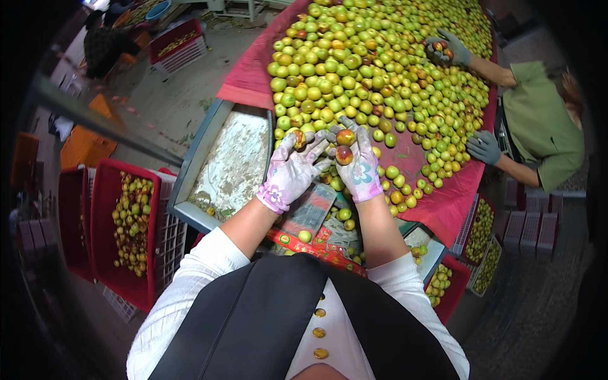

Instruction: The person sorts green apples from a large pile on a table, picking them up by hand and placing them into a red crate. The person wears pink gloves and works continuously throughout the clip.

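A large heap of green-yellow jujube-like fruits [351, 71] lies on a table covered in red cloth [251, 71]. My left hand [294, 166], in a soiled white and pink floral glove, is palm up with a reddish fruit [299, 138] at its fingers. Beside it, my right hand [357, 159] in a matching glove cups two red-brown fruits, one [345, 137] above the other [344, 155]. Below and between my wrists are a clear plastic-covered surface [308, 209], red printed ribbon [304, 245] and a few loose fruits [305, 236].
A metal-edged tray [232, 156] adjoins the heap at left. Red crates [126, 166] with fruit stand at lower left, another [451, 289] at lower right. A co-worker in a green shirt [541, 123] reaches gloved hands [483, 147] over the right side. A metal bar [109, 123] crosses upper left.
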A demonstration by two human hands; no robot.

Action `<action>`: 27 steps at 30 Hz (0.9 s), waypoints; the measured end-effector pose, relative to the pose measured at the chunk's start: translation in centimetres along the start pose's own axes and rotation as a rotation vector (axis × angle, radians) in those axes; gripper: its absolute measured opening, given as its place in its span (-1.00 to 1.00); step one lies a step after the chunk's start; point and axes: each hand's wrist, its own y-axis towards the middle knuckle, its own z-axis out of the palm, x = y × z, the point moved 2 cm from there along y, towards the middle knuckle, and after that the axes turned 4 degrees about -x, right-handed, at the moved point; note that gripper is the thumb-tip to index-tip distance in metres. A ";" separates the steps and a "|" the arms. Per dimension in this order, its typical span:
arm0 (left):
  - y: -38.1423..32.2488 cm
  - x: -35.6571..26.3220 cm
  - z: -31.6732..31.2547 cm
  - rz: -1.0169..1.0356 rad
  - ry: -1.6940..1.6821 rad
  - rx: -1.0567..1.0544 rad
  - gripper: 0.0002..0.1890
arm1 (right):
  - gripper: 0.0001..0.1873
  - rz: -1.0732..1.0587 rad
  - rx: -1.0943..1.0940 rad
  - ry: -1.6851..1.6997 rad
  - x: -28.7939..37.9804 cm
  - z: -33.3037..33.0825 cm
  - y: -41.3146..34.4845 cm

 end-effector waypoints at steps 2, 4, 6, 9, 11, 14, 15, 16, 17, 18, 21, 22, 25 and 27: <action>-1.0 -0.4 0.0 -0.038 -0.145 0.019 -0.58 | -0.42 -0.060 0.003 -0.127 -1.2 1.8 -0.5; -1.9 -0.8 0.1 -0.041 -0.233 -0.005 -0.56 | -0.47 -0.299 0.111 -0.520 -2.6 3.6 -1.3; -2.8 -1.9 -1.8 0.280 0.515 0.117 -0.55 | -0.50 -0.437 0.243 -0.801 -3.5 5.9 -2.6; -4.6 -3.8 -2.8 0.043 -0.168 0.139 -0.52 | -0.46 -0.438 0.328 -0.933 -4.0 7.8 -3.7; -6.3 -4.9 -3.5 0.017 -0.282 0.158 -0.53 | -0.43 -0.394 0.361 -0.909 -4.6 8.3 -4.0; -9.3 -6.7 -4.0 0.041 -0.366 0.103 -0.58 | -0.37 -0.289 0.374 -0.862 -5.2 8.4 -4.3; -10.5 -7.7 -4.9 0.096 -0.341 0.084 -0.58 | -0.36 -0.260 0.380 -0.850 -5.9 8.1 -4.3; -11.7 -8.8 -5.5 0.135 -0.355 0.066 -0.58 | -0.37 -0.235 0.421 -0.788 -6.5 6.9 -3.7; -12.8 -10.0 -6.0 0.176 -0.366 0.047 -0.58 | -0.39 -0.173 0.403 -0.726 -6.7 6.6 -4.0; -14.3 -11.4 -7.1 0.304 -0.328 0.049 -0.57 | -0.42 -0.104 0.395 -0.707 -6.6 6.0 -4.2; -19.1 -16.9 -10.2 0.535 -0.414 -0.035 -0.60 | -0.48 -0.017 0.279 -0.650 -6.8 3.2 -4.5; -20.9 -18.9 -10.6 0.689 -0.407 -0.040 -0.61 | -0.48 0.042 0.237 -0.565 -7.0 2.1 -4.3; -26.8 -26.8 -12.7 1.035 -0.184 0.043 -0.65 | -0.52 -0.023 0.225 -0.564 -6.4 0.6 -5.0; -31.5 -33.7 -9.7 1.310 -0.261 -0.134 -0.67 | -0.55 0.015 0.183 -0.542 -6.0 -0.2 -5.4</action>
